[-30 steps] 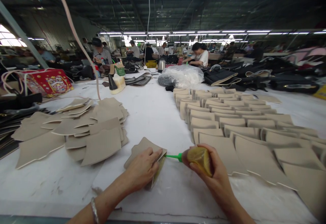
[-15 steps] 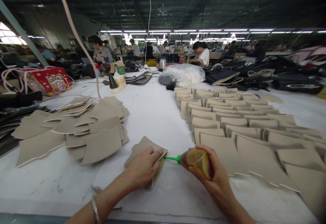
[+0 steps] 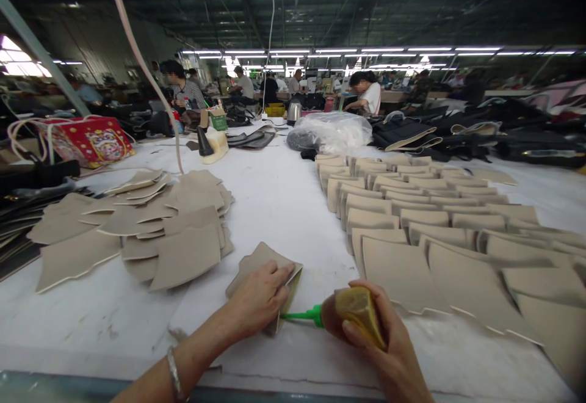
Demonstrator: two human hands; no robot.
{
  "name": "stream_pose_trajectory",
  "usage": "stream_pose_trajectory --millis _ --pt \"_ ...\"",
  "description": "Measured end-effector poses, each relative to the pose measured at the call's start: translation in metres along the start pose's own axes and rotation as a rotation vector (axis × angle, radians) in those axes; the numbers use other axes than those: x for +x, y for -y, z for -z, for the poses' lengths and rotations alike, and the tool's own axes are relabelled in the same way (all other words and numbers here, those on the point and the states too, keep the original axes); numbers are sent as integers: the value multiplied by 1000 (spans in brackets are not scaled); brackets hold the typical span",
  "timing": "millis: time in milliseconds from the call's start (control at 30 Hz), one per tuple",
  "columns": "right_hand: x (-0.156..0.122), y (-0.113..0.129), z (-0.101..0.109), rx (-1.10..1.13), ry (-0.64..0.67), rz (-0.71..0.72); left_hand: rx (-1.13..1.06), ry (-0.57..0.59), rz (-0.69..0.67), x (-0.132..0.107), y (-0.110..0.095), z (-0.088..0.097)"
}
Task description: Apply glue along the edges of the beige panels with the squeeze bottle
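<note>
My left hand (image 3: pixel 260 296) grips a beige cut panel (image 3: pixel 253 261) on the white table, its thumb side out of sight. One edge of the panel is folded or lifted, showing a yellowish strip. My right hand (image 3: pixel 382 336) is wrapped round a squeeze bottle (image 3: pixel 354 311) of amber liquid that looks like glue. The bottle lies tilted nearly level, and its thin green nozzle (image 3: pixel 297 315) points left. The nozzle tip is at the lower part of the panel's yellowish edge, close below my left fingers.
Loose beige panels (image 3: pixel 185 256) are piled on the left. Overlapping rows of curved beige panels (image 3: pixel 403 268) fill the right side. Farther back are a clear plastic bag (image 3: pixel 336 131), a metal kettle (image 3: pixel 294 112) and a red bag (image 3: pixel 86 140). A hose (image 3: pixel 151 85) hangs down at left.
My right hand has brought the bottle down and toward me, so the nozzle tip slid from the panel's upper corner along its edge to the lower part. My left hand stays on the panel.
</note>
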State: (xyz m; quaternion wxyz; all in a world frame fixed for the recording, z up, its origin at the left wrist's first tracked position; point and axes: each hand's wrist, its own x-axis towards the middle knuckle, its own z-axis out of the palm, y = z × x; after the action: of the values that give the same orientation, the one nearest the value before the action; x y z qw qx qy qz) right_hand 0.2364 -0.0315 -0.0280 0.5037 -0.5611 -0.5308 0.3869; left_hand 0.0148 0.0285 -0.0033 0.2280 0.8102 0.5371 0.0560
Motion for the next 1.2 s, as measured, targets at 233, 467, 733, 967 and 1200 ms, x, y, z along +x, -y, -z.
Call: stream_pose_trajectory --millis 233,467,733,967,1200 --pt "-7 3 -1 6 -81 -45 -17 -22 10 0 0 -3" --pt "-15 -3 -2 102 5 -107 -17 -30 21 -2 -1 -4" --pt "-15 1 1 247 -10 -162 -39 -22 48 -2 -3 -2" --pt "-13 3 34 777 -38 -441 -140 -180 109 -5 14 10" --pt "2 9 93 1195 -298 -475 -160 -173 355 3 69 18"
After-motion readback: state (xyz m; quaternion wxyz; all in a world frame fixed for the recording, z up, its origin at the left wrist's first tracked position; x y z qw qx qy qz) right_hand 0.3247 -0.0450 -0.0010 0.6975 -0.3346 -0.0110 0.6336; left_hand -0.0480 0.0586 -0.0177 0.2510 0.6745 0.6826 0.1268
